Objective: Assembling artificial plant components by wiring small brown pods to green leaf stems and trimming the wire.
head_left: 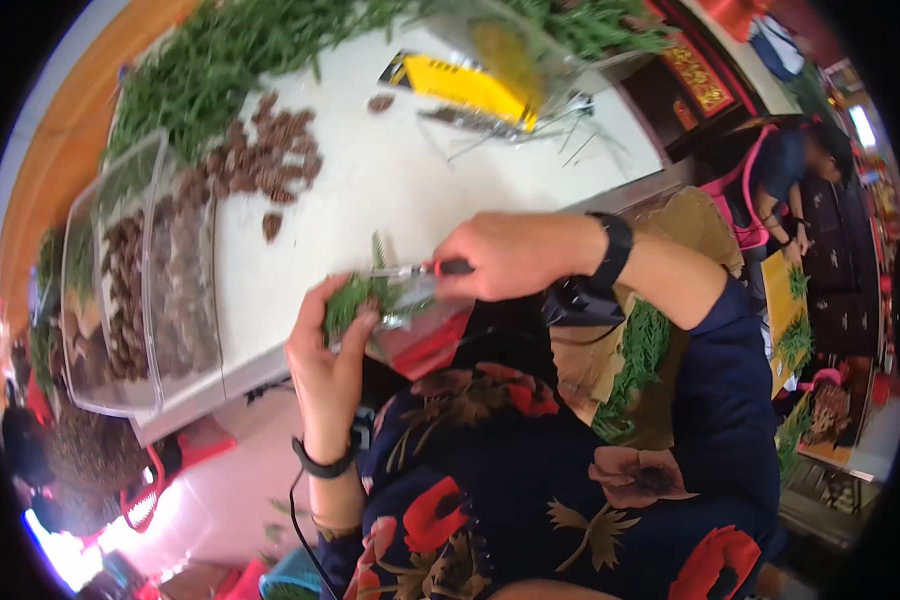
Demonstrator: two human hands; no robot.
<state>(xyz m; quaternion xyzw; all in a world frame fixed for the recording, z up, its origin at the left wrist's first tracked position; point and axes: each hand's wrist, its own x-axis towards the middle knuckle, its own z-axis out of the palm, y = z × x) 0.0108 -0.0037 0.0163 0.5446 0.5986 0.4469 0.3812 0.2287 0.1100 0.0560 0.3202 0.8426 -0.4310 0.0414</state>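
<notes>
Over the front edge of the white table, my left hand [332,335] is closed round a bunch of green artificial pine sprigs [346,303], pinched between thumb and fingers. My right hand [510,255] grips a small tool [454,267] with a red and black handle. Its slim metal end reaches to the sprigs; whether it is pliers or another tool is blurred. Something clear and shiny shows just under the sprigs, too smeared to name. Small brown pine cones [275,155] lie loose on the table beyond my left hand, one [271,227] apart from the rest.
A clear plastic bin [160,270] of pine cones stands at the left. Green sprigs [200,80] heap along the far side. A yellow packet [470,92] and thin wires [580,130] lie far right. An open cardboard box [685,225] with greenery stands by my right arm; another person [795,175] sits beyond.
</notes>
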